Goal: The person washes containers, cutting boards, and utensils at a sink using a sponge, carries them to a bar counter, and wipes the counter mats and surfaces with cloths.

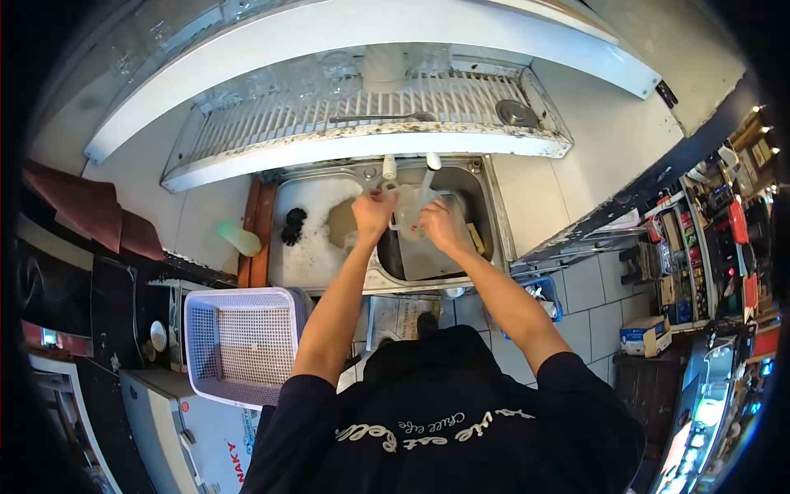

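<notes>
Over the divide between the two sink basins, a clear, cloudy-looking jug (406, 206) is held below the white tap (433, 162). My left hand (374, 212) grips its left side near the handle, with the fingers closed. On the other side, my right hand (439, 225) has its fingers curled against the jug's wall. White suds (309, 257) fill much of the left basin, where a black scrubber (293, 226) lies on the foam. Under my right hand, the right basin holds a flat grey piece (428, 257) and a yellow strip-like item (476, 238).
Above the sink runs a slatted rack (280, 123) with glassware, a long spoon (383, 118) and a round metal lid (517, 114). A greenish bottle (239, 239) leans at the left ledge. Left of my body stands a pale plastic basket (247, 346).
</notes>
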{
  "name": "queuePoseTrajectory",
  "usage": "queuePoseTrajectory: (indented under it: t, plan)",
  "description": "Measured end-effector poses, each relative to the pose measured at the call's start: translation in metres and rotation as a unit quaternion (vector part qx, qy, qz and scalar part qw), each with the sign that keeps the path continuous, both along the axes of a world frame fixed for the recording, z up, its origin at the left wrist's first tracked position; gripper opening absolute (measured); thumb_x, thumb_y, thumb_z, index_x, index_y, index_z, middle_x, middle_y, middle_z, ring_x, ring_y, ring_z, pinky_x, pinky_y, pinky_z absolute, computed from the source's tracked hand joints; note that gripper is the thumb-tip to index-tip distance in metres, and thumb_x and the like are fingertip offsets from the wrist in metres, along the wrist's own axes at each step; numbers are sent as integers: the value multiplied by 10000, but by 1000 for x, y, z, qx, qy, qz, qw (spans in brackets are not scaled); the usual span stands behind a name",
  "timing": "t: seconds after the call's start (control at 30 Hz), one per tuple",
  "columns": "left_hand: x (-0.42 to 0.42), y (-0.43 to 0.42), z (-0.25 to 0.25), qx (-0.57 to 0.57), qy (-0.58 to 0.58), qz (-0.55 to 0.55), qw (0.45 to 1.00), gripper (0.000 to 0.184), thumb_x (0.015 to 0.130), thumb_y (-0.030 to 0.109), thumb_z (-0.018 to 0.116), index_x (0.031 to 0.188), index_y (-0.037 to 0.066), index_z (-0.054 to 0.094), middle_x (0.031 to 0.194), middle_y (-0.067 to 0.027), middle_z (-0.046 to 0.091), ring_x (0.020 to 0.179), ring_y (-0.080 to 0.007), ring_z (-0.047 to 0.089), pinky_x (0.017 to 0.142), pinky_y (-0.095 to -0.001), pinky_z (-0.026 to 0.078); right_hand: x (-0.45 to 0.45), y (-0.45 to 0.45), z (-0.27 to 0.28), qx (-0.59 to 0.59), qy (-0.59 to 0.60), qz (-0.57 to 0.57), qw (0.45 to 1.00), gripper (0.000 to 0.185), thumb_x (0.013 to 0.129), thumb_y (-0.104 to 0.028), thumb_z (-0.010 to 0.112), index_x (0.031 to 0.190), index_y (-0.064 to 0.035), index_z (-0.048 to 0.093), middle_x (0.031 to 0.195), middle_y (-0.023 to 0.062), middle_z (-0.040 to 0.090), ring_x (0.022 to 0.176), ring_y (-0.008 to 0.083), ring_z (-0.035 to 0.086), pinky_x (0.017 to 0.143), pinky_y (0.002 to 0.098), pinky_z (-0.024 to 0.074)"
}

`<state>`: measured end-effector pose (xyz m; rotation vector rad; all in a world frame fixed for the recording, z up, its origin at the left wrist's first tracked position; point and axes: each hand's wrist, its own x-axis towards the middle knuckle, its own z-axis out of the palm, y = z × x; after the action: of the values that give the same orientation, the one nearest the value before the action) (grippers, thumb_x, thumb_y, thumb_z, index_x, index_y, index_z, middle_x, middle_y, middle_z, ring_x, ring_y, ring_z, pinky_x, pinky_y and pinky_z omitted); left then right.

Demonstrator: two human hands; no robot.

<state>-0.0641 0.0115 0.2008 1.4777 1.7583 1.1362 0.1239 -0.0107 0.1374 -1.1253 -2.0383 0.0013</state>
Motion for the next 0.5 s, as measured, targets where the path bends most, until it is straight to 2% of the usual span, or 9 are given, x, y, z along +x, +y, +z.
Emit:
queuePoseTrajectory:
  t: [0.03,0.1,0.13,0.2,0.27,0.33,0.37,0.43,0.5]
  plan:
    - [-1,0,-1,-19,-5,22,1000,389,763,296,774,925,-39,663,655,-55,600,581,-144,550,577,-260,466,1,-1,3,-1,1,-3,1000,63,717,-73,602,656,-77,619,758,40,586,806,249,548,722,351,455]
    - [-11,-5,-1,-38,-25,51,998,394,781,325,762,909,-34,660,652,-52,594,578,-134,547,568,-252,459,2,-2,-1,-83,78,-39,993,55,695,-73,608,640,-68,608,729,46,597,738,251,551,688,359,461]
    - [-17,-10,-1,-40,-167,57,984,380,793,328,758,894,-23,655,660,-52,593,572,-126,534,561,-241,450,0,-3,-3,-124,116,-55,984,54,684,-73,611,632,-63,603,715,49,602,704,252,553,671,362,464]
    - [-32,-20,-1,-49,-340,72,937,351,811,325,755,874,-1,642,678,-50,592,570,-113,514,562,-223,440,-2,1,-17,-167,156,-69,971,55,674,-73,615,623,-59,597,700,53,608,670,253,554,654,366,467]
    - [-46,-33,-3,-58,-371,85,923,336,818,320,754,870,10,636,686,-48,592,574,-109,507,571,-216,438,-2,12,-36,-173,95,-76,977,50,686,-69,623,648,-42,604,692,42,610,642,260,545,651,364,454]
    - [-63,-44,-16,-38,-442,45,895,285,832,262,751,898,6,643,726,-45,605,606,-102,504,598,-211,444,-3,17,-52,-177,33,-80,980,51,698,-64,631,673,-25,610,683,32,611,614,267,535,648,361,440]
    - [-70,-52,-12,-38,-440,48,896,285,832,262,751,898,6,643,726,-45,605,606,-102,504,598,-211,444,-6,14,-49,-179,36,-77,980,51,698,-64,631,673,-25,610,683,32,611,614,267,535,648,361,440]
    - [-86,-66,-5,-46,-412,76,907,277,829,233,757,925,-1,645,767,-48,613,645,-103,519,631,-209,451,-11,3,-44,-289,167,-37,942,84,755,-91,619,687,-42,616,679,26,610,612,254,550,656,365,453]
    - [-96,-79,11,-55,-386,106,915,273,826,205,764,952,-8,648,807,-51,620,684,-104,534,664,-207,458,-16,-6,-41,-393,288,5,873,127,812,-119,608,702,-58,621,674,20,608,610,241,564,665,368,467]
